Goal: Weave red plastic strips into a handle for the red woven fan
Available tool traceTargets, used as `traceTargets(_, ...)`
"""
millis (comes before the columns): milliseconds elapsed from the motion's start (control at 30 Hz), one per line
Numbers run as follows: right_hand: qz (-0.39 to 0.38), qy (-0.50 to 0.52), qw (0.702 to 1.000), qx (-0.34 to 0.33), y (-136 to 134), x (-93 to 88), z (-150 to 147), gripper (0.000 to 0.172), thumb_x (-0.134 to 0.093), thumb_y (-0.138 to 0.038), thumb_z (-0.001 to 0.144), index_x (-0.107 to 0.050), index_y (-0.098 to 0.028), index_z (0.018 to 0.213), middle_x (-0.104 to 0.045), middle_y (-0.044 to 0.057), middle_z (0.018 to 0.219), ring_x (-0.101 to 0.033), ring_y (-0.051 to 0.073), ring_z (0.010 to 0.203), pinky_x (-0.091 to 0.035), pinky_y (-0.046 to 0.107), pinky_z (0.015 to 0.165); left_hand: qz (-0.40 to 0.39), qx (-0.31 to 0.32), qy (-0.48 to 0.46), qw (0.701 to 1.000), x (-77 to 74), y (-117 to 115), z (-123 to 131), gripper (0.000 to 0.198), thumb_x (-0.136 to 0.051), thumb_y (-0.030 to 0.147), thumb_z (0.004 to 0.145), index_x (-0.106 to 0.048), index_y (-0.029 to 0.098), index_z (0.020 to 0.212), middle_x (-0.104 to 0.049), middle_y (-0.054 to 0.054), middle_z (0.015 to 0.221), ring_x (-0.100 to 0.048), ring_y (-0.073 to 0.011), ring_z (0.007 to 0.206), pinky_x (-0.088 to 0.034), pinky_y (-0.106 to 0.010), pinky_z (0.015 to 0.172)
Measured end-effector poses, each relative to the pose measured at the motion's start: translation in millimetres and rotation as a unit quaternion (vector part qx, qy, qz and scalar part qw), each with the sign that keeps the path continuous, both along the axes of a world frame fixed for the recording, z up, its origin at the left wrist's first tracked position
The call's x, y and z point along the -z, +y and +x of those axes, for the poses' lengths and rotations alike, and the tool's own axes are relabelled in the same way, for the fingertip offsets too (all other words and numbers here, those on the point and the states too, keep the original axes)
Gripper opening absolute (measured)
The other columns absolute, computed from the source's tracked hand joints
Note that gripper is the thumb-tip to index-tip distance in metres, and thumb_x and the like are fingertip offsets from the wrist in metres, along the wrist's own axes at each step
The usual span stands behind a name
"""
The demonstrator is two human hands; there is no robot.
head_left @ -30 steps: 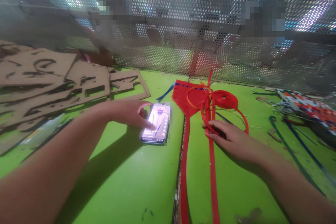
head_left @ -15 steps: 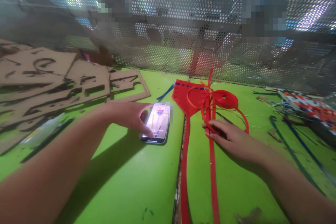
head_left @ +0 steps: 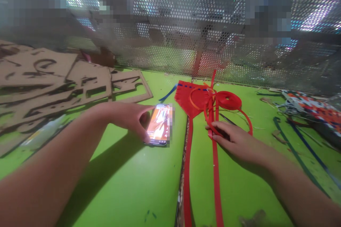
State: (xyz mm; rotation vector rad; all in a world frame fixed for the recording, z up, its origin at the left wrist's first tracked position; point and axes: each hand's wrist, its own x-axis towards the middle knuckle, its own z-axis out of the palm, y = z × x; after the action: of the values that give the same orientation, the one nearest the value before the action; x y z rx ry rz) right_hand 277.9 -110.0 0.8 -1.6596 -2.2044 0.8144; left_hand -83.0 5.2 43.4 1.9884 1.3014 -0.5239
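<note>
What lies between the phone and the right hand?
In the head view, a red strip runs between the phone and the right hand, along a dark seam in the green table.

A small craft workshop: a green desk (head_left: 128,191) dotted with offcuts carries cardboard cut-outs (head_left: 53,78), coiled red plastic strapping (head_left: 226,101) and a woven multicoloured piece (head_left: 311,111), with a perforated metal sheet (head_left: 170,42) along the desk's far edge.

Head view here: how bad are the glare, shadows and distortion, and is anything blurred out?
Head view: heavy glare on the perforated metal screen; the left forearm throws a hard shadow across the green tabletop; wide-angle bending at the edges; the smartphone is pixelated along its right edge.
</note>
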Motion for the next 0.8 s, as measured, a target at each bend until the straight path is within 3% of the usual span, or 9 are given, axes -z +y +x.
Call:
traceTargets(300, -0.006, 0.002, 1.000, 0.000, 0.1, 1.5, 1.1, 0.028, -0.052, -0.046, 0.108, -0.069, -0.027, 0.120, -0.075, 0.009, 0.123, -0.068, 0.029, 0.109, -0.053, 0.042, 0.093, 0.013, -0.001, -0.008, 1.000, 9.1, 4.9, -6.7, 0.135, -0.087, 0.062, 0.063, -0.019, 0.027, 0.173, -0.075, -0.016, 0.127, -0.069, -0.0356, 0.109, -0.053, -0.036, 0.085)
traceTargets(600, 0.001, 0.000, 1.000, -0.005, 2.1, 1.6, 0.7, 0.028, -0.052, -0.045, 0.108, -0.069, -0.027, 0.122, -0.075, 0.009, 0.122, -0.068, 0.029, 0.109, -0.052, 0.041, 0.093, 0.032, -0.007, 0.001, 0.999, 7.3, 3.2, -5.1, 0.131, -0.089, 0.062, 0.062, -0.026, 0.028, 0.172, -0.076, -0.015, 0.124, -0.069, -0.0356, 0.107, -0.053, -0.037, 0.085)
traceTargets(800, -0.004, -0.002, 1.000, -0.005, 0.8, 0.5, 0.7, 0.027, -0.051, -0.045, 0.109, -0.068, -0.027, 0.120, -0.074, 0.009, 0.122, -0.068, 0.029, 0.108, -0.052, 0.041, 0.092, 0.020, 0.000, -0.012, 1.000, 7.6, 5.2, -5.9, 0.120, -0.082, 0.076, 0.068, -0.035, 0.030, 0.169, -0.077, -0.015, 0.120, -0.071, -0.0340, 0.102, -0.053, -0.035, 0.078)
